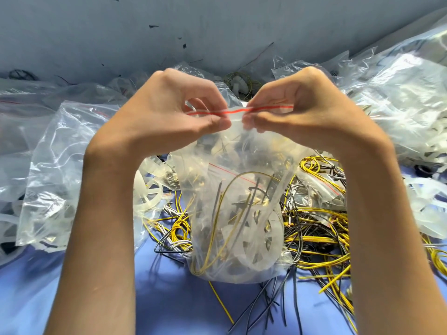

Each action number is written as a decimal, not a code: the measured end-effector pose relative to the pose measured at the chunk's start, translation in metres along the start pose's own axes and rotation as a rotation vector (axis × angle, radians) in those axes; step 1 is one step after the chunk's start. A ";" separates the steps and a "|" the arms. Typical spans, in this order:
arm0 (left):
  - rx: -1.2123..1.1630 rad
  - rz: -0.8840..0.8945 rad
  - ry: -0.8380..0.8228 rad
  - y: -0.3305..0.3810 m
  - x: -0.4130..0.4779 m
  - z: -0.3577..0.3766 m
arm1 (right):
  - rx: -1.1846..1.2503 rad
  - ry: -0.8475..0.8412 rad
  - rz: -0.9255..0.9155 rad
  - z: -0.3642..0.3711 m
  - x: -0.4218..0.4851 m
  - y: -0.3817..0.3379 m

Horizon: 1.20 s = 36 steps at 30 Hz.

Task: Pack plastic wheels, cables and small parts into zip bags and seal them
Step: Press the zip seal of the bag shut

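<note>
Left hand and right hand are both pinching the red zip strip along the top of a clear zip bag. The thumb tips are nearly meeting at the strip's middle, and the other fingers are curling behind it. The strip is running roughly level between the hands, its right end showing inside the right hand's grip. Cannot tell whether the seal is fully pressed together.

The bag is hanging down from the pinch, with its bottom resting on the blue table. Its film is thin, glossy and crinkled.

Inside the bag:
- a translucent white spoked plastic wheel is sitting low
- a looped yellow cable and a straight grey cable are lying beside the wheel
- dark small parts are showing higher up, blurred through the film

Loose yellow and black cables are tangling just right of the bag and poking out beneath it. Another frosted wheel is lying just left of the bag. Filled clear bags are piling up at far left and far right, reaching back to a grey wall.
</note>
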State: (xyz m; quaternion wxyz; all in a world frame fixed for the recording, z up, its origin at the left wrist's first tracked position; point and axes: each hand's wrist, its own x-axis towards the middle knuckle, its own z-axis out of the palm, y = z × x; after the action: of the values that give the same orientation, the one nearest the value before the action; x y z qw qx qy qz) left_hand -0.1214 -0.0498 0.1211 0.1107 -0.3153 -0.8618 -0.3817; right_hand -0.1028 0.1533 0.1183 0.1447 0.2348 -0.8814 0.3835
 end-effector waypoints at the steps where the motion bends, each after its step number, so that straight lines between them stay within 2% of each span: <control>1: 0.004 0.005 -0.008 0.001 0.000 0.001 | -0.012 -0.001 -0.007 0.000 0.000 0.000; 5: 0.055 0.032 -0.007 0.004 0.001 0.007 | -0.085 -0.030 -0.029 0.000 0.000 0.000; 12: 0.075 0.043 0.047 0.003 0.005 0.011 | -0.056 -0.020 0.011 -0.001 0.000 0.003; 24: 0.151 0.105 0.051 0.008 0.006 0.019 | -0.125 -0.017 -0.053 0.004 0.002 0.004; 30: 0.118 0.088 0.101 0.006 0.008 0.019 | -0.038 0.053 -0.048 0.003 0.002 0.009; 36: 0.138 0.027 0.042 -0.001 0.009 0.016 | -0.067 0.063 0.004 0.003 0.004 0.016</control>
State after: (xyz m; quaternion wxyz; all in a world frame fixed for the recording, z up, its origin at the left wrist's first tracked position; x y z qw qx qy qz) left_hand -0.1284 -0.0344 0.1135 0.1552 -0.3103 -0.8794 -0.3261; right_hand -0.1143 0.1593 0.1086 0.1794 0.2160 -0.8891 0.3615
